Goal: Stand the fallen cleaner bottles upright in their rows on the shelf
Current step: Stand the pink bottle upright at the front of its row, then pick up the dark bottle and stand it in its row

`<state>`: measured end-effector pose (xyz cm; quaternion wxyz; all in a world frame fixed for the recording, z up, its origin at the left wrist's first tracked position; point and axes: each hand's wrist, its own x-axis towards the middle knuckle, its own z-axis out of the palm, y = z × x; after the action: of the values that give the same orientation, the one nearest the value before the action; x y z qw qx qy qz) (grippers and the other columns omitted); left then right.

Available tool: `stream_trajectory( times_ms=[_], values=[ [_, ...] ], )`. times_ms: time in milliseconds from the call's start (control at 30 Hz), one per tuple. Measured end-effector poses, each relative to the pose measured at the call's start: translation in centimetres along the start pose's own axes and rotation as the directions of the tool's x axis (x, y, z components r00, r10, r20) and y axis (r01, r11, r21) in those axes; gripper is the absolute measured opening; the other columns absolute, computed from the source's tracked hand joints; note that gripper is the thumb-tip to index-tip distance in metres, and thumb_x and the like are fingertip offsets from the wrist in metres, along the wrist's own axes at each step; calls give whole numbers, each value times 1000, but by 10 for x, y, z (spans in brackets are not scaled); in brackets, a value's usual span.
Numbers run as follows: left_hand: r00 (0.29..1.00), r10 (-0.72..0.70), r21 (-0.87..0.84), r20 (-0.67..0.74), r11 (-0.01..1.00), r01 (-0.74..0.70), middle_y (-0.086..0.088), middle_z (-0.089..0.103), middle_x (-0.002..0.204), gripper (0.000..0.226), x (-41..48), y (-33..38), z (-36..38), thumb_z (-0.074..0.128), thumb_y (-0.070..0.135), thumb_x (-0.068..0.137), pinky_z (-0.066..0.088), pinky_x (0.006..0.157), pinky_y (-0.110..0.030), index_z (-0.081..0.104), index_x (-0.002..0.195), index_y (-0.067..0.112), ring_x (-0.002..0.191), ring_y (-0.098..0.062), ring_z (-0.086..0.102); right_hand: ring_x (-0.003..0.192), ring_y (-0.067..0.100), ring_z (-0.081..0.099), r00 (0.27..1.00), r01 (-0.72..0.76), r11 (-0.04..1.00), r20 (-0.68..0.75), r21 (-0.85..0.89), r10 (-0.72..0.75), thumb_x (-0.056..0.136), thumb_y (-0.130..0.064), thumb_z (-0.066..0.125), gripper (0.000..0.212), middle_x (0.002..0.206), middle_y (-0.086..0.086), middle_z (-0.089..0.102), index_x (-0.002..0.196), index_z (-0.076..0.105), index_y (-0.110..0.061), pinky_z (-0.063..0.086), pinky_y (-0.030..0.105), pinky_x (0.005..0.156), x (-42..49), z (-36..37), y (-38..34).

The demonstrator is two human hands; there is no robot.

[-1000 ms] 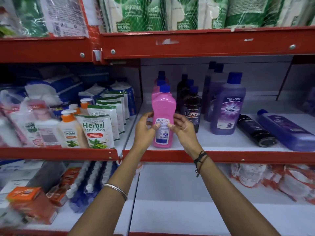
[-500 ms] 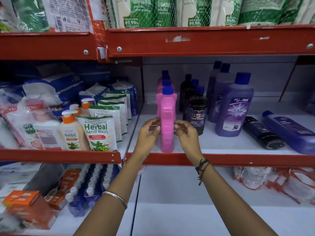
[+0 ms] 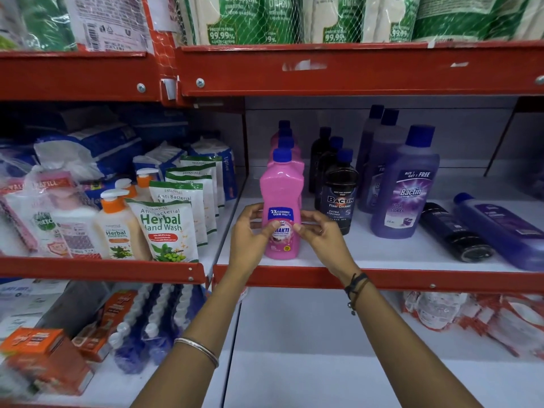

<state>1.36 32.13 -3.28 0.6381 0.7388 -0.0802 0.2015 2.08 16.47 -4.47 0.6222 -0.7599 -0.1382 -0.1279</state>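
Observation:
A pink cleaner bottle [image 3: 282, 189] with a blue cap stands upright at the front of the pink row on the white shelf [image 3: 368, 254]. My left hand [image 3: 250, 231] grips its lower left side and my right hand [image 3: 319, 232] its lower right side, fingertips on the front label. To the right stand a row of black Bactin bottles [image 3: 338, 195] and a row of purple Bactin bottles [image 3: 404, 184]. Further right, a black bottle [image 3: 453, 231] and a purple bottle [image 3: 500, 228] lie on their sides.
The red front rail [image 3: 412, 279] edges the shelf, with a red beam [image 3: 353, 69] overhead. Herbal hand wash pouches [image 3: 164, 231] and pump bottles [image 3: 116, 225] fill the left bay. Packets and boxes lie on the lower shelf.
The pink bottle has been turned about its upright axis: back label first, then its narrow side, now the front label faces me. Both hands stayed on it.

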Motion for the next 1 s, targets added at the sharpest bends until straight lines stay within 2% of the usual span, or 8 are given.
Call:
stream_trajectory(
  times_ms=[167, 233, 300, 433, 533, 667, 833, 1000],
  values=[
    [997, -4, 27, -77, 1000, 6, -1, 60, 114, 43, -9, 0, 7, 69, 22, 80, 48, 69, -12, 52, 120, 18, 102, -15, 59, 102, 22, 66, 1000, -18, 1000, -1, 8, 18, 84, -19, 66, 38, 114, 11, 68, 120, 61, -7, 54, 44, 94, -1, -3, -5],
    [988, 18, 57, -154, 998, -9, -3, 54, 124, 46, -16, 1, 12, 67, 21, 82, 52, 77, -17, 49, 123, 18, 108, -14, 54, 102, 19, 65, 1000, -19, 1000, -18, -6, 19, 86, -21, 64, 35, 111, 8, 68, 118, 61, -7, 52, 42, 97, -4, -7, -7],
    [955, 137, 135, -264, 985, -104, -4, 46, 129, 45, -24, 5, 20, 64, 20, 83, 48, 93, -24, 46, 124, 19, 119, -16, 46, 104, 17, 64, 997, 10, 1000, -77, -14, -11, 89, -25, 59, 28, 109, 4, 68, 114, 63, -12, 50, 42, 99, -6, -15, -10],
    [846, 396, 333, -358, 900, -280, -4, 44, 129, 40, -35, 29, 51, 57, 19, 84, 23, 100, -7, 49, 124, 17, 120, -6, 30, 106, 20, 65, 982, 62, 998, -177, -20, -65, 89, -42, 49, 22, 109, 5, 70, 102, 64, -33, 50, 46, 98, -15, -46, -16],
    [845, 448, 315, -291, 879, -358, -5, 49, 125, 36, -39, 46, 88, 55, 20, 85, 19, 101, -8, 51, 120, 16, 116, -7, 33, 105, 19, 65, 966, 56, 997, -248, -52, -68, 88, -45, 48, 23, 107, 4, 71, 97, 65, -33, 50, 44, 96, -23, -84, -20],
    [892, 434, 188, -131, 894, -407, -4, 52, 120, 33, -44, 61, 146, 55, 15, 84, 32, 99, -21, 52, 117, 13, 111, -6, 37, 101, 25, 66, 928, 12, 993, -369, -118, -55, 93, -29, 51, 27, 104, 11, 71, 105, 67, -10, 52, 41, 91, -34, -146, -12],
    [960, 276, 146, 41, 949, -279, -6, 54, 121, 30, -47, 67, 223, 57, 15, 83, 34, 101, -28, 56, 113, 13, 116, -21, 43, 99, 25, 65, 897, -76, 982, -443, -174, -9, 92, -21, 53, 23, 105, 11, 71, 100, 69, -7, 51, 45, 93, -38, -226, 1],
    [982, 101, 142, 158, 982, -124, -14, 54, 120, 27, -44, 60, 284, 58, 14, 83, 43, 100, -42, 58, 110, 11, 115, -30, 47, 104, 25, 62, 871, -209, 953, -486, -221, 79, 90, -16, 53, 23, 111, 11, 69, 106, 67, -10, 46, 30, 88, -30, -279, 12]
  ],
)
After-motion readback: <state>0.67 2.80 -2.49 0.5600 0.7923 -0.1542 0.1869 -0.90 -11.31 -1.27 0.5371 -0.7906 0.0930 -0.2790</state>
